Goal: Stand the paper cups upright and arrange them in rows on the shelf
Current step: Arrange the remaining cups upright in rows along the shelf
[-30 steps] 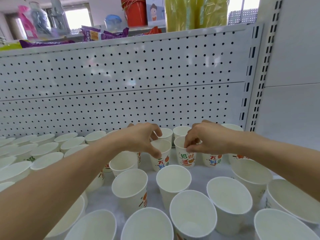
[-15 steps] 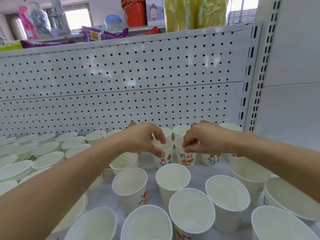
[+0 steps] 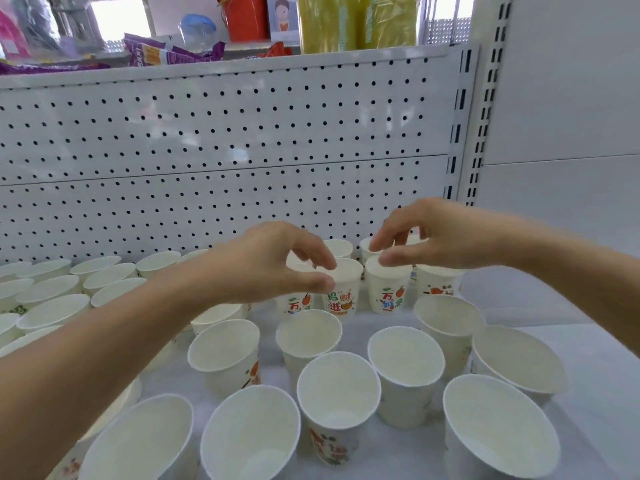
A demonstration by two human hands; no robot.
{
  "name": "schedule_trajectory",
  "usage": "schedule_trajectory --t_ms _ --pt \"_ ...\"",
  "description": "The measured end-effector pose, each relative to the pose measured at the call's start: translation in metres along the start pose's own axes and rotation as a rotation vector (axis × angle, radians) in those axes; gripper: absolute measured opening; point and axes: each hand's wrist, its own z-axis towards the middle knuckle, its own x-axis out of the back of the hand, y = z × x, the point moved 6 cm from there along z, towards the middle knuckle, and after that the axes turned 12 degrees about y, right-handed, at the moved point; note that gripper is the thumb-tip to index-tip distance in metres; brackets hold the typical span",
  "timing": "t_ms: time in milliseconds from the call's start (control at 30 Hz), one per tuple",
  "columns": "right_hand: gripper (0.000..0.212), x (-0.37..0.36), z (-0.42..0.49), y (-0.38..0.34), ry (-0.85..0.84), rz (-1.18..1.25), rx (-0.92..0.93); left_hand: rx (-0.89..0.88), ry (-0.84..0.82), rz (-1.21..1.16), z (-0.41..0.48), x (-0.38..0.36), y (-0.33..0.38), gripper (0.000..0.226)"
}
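Several white paper cups with red and green print stand upright on the white shelf (image 3: 540, 306), mouths up. My left hand (image 3: 273, 261) hovers just over one printed cup (image 3: 341, 296) in the back middle, fingers spread and holding nothing. Over a neighbouring printed cup (image 3: 388, 296) is my right hand (image 3: 426, 233), fingers apart, fingertips close to the rim. Neat rows of cups (image 3: 52, 292) fill the left side. Looser cups (image 3: 337, 393) stand nearer the front.
A white pegboard back panel (image 3: 225, 150) rises behind the cups. A slotted upright (image 3: 460, 133) and a plain white wall (image 3: 561, 133) bound the right side. Snack bags (image 3: 166, 53), a red bucket (image 3: 242, 15) and yellow packs (image 3: 356, 22) sit on the shelf above.
Both hands have let go of the two printed cups they pinched by the rim and have lifted slightly with fingers spread. The cups stand side by side.
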Motion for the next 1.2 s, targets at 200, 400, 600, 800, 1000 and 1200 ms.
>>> schedule_trajectory --t_ms 200,400,600,800,1000,1200 --pt "0.013 0.028 -0.056 0.026 -0.18 -0.031 -0.116 -0.215 -0.13 -0.067 0.005 -0.032 0.071 0.015" --pt "0.009 0.033 -0.097 0.04 -0.299 0.0 -0.209 -0.24 -0.219 -0.135 0.028 -0.076 0.108 0.015" --pt "0.008 0.02 -0.111 0.042 -0.322 -0.049 -0.276 -0.268 -0.3 -0.035 0.034 -0.099 0.121 0.01" --pt "0.014 0.006 -0.103 0.049 -0.171 -0.104 -0.293 -0.235 -0.279 0.141 0.035 -0.081 0.094 0.009" --pt "0.013 0.009 -0.094 0.066 0.063 -0.133 -0.424 -0.183 -0.262 0.229 0.031 -0.069 0.065 0.014" --pt "0.019 0.014 -0.099 0.066 0.067 -0.057 -0.454 -0.193 -0.241 0.112 0.026 -0.069 0.06 0.015"
